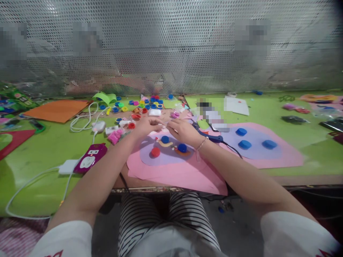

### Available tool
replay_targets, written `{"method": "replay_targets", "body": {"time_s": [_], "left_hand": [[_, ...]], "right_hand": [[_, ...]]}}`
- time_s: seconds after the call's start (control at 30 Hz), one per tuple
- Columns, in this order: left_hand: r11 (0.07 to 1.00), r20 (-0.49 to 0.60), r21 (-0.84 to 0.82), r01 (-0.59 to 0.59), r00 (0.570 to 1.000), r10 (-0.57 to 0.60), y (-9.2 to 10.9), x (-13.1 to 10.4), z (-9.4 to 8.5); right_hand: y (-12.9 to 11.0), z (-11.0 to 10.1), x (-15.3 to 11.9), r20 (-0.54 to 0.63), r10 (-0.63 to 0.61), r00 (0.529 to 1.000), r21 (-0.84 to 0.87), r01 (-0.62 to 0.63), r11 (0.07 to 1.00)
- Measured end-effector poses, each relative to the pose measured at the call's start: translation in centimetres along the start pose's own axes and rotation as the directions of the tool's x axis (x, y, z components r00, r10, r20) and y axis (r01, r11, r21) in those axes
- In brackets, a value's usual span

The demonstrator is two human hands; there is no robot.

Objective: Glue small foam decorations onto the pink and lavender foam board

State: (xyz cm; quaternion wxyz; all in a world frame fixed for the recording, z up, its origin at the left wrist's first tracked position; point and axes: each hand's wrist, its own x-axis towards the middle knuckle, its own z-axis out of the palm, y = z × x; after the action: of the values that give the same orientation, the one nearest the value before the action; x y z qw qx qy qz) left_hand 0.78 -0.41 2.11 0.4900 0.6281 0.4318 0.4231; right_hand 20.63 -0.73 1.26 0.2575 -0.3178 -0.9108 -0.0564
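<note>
My left hand [148,126] and my right hand [183,131] meet above the far part of a purple paper shape [147,159] on pink paper [203,176]. The fingers of both are bent and pinched together around something small and pale that I cannot make out. Just below them on the purple shape lie a blue cap [165,139] on a cream curved piece [165,144], a darker blue cap [182,147] on an orange piece, and a red cap [155,152]. A dark blue tool [214,138] with a cord rests beside my right wrist.
A second pink and purple paper [289,155] with three blue caps stands right. Many coloured caps [154,103] are scattered behind my hands. On the left are a magenta power strip [91,159], white cables and orange paper [57,110]. A perforated metal panel [166,46] rises behind the table.
</note>
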Motion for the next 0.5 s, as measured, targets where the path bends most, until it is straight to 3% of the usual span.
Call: {"method": "replay_targets", "body": {"time_s": [0.23, 0.37, 0.5], "left_hand": [[0.997, -0.224, -0.063, -0.033, 0.974, 0.018, -1.2, 1.5, -1.3], [0.993, -0.308, -0.117, -0.018, 0.951, -0.019, -1.4, 1.9, -1.6], [0.99, -0.312, -0.138, -0.019, 0.95, -0.026, -1.3, 1.9, -1.5]], "right_hand": [[2.6, -0.1, 0.0, -0.099, 0.056, 0.994, 0.026, -0.054, 0.998], [3.6, 0.1, -0.2, -0.037, 0.145, 0.989, 0.015, -0.144, 0.989], [4.3, 0.2, -0.4, 0.046, 0.203, 0.978, -0.001, -0.203, 0.979]]}}
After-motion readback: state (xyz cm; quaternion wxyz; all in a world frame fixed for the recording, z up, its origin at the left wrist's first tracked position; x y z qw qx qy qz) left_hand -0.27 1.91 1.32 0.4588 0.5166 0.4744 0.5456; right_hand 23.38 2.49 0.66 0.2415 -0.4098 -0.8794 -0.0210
